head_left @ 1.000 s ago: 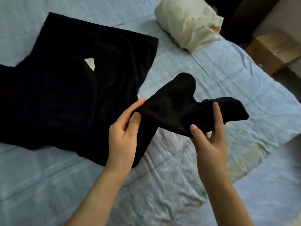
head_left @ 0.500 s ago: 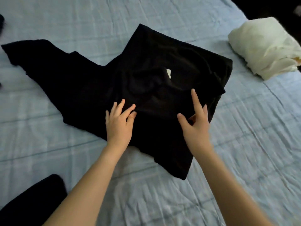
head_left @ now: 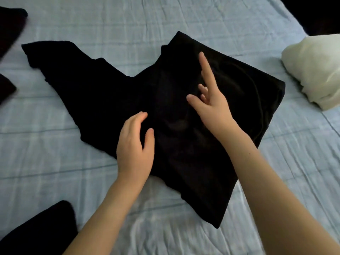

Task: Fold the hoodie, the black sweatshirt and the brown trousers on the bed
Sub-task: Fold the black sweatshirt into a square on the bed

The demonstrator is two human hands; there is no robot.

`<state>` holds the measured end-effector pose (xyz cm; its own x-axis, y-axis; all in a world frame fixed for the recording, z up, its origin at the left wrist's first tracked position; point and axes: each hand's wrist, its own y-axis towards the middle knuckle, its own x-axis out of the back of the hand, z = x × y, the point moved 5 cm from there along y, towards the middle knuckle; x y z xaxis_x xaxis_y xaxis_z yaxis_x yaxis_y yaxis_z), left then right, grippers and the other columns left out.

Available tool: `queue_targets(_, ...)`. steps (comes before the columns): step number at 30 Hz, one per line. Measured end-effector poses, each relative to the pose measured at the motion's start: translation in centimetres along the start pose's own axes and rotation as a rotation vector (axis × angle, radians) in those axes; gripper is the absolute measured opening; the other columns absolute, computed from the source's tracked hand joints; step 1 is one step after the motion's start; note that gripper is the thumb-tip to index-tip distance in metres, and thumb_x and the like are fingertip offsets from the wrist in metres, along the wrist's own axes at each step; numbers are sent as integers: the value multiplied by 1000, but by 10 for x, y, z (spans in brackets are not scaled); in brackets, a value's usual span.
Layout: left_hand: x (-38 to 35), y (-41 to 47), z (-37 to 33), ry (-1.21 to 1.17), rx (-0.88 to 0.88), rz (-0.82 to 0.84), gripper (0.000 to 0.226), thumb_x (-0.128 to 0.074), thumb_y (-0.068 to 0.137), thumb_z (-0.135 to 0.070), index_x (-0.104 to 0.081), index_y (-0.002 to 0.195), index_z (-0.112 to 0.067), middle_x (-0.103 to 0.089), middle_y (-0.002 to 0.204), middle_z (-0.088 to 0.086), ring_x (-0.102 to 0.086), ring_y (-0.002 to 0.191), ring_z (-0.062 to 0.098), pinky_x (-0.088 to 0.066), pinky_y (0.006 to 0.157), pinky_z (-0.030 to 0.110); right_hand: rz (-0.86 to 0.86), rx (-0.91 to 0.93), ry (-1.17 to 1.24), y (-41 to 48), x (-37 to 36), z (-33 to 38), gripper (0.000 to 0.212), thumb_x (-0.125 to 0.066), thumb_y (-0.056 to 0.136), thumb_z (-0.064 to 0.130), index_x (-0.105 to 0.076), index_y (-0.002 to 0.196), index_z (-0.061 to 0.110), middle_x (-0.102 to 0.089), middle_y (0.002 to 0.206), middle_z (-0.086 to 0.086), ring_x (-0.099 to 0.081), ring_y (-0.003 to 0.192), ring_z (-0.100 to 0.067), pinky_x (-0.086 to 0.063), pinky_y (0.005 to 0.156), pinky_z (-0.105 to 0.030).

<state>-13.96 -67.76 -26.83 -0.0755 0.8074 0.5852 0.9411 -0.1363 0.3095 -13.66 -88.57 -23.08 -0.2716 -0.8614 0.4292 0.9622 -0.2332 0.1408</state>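
Our left hand [head_left: 135, 144], fingers together, and right hand [head_left: 211, 105], fingers splayed, overlie the black cloth sweatshirt [head_left: 103, 92], pale-blue bedsheet [head_left: 156, 229] beyond its 6 o'clock corner.

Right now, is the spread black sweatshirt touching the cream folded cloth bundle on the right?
Apart. The head view shows a strip of light blue bedsheet between the black sweatshirt and the cream folded cloth bundle.
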Motion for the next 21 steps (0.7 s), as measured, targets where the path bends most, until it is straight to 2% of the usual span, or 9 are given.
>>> queue_targets(1,-3,0,-14,50,-106,-8,36,-52,97,-11,-55,133,-10,-56,135,2,-48,129,12,-32,109,15,-87,-26,-77,-6,10,-9,75,-53,98,11,-21,155,48,-28,154,34,-26,142,12,-28,121,-28)
queue_targets(3,-28,3,-37,158,-316,104,40,-46,99,-11,-53,138,-8,-53,142,6,-44,136,19,-30,116,30,-166,-75,-377,-24,19,-31,60,-47,103,22,-27,156,40,-32,160,13,-23,150,-7,-23,124,-38)
queue_targets(5,-69,14,-44,377,-458,290,48,-36,102,-26,-41,147,-12,-39,154,7,-31,145,24,-21,121,42,-54,-117,-673,-40,12,-58,54,-35,106,37,-22,158,37,-22,165,5,-10,154,-20,-11,125,-48)
queue_targets(8,-119,45,-1,719,-393,486,60,-20,101,-47,-16,156,-23,-12,164,6,-7,151,26,-5,122,49,164,-171,-897,-56,-4,-107,58,-15,103,55,-6,158,43,-4,167,9,3,155,-22,2,125,-49)
queue_targets(10,-137,53,40,763,-322,549,61,-16,100,-52,-7,156,-28,-7,165,1,0,152,24,-5,121,52,212,-212,-903,-63,-9,-137,58,-9,101,59,-2,158,45,0,168,9,4,155,-22,0,125,-50)
queue_targets(12,-146,50,62,747,-318,547,60,-18,101,-53,-8,156,-29,-11,165,-1,-4,152,23,-11,119,55,185,-206,-891,-65,-11,-153,58,-11,102,58,-6,158,45,-5,168,8,-2,155,-23,-3,125,-49)
queue_targets(16,-147,50,55,722,-300,608,60,-21,101,-52,-9,156,-30,-10,165,-1,-3,152,23,-14,119,56,218,-229,-919,-63,-11,-150,57,-14,102,56,-5,158,44,-5,168,7,-1,155,-22,-1,125,-49)
queue_targets(19,-132,55,43,612,-269,654,59,-26,102,-48,-7,155,-32,-1,165,-6,8,151,17,-6,122,52,240,-273,-907,-58,-9,-130,60,-19,101,55,-7,158,43,-3,168,7,5,155,-23,3,124,-52)
queue_targets(21,-109,59,37,479,-283,607,54,-31,103,-41,-18,154,-31,-10,164,-8,1,151,13,-6,123,44,211,-219,-864,-46,-16,-105,59,-26,102,51,-15,159,38,-6,168,7,5,155,-22,3,124,-52)
